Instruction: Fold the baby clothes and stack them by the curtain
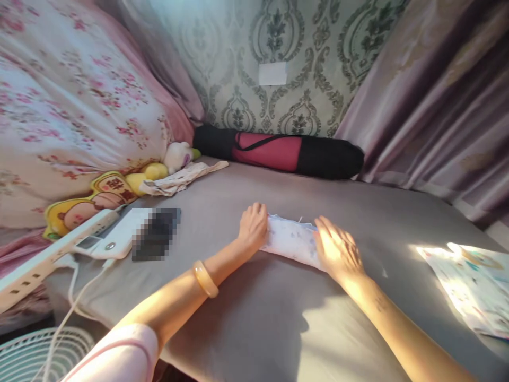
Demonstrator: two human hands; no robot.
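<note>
A white cloth with a faint pattern and a bluish edge lies folded into a narrow bundle on the grey sheet. My left hand is closed on the bundle's left end, its fingers curled over the far edge. At the other end my right hand grips the cloth, thumb along the near side and fingers over the top. A few loose threads stick up along the far edge. The parts of the cloth under both hands are hidden. A tan bangle circles my left wrist.
On the left are a power strip, a white power bank with cables, a blurred dark object, plush toys and a crumpled cloth. A black-and-red roll bag lies along the wall. Printed sheets lie right.
</note>
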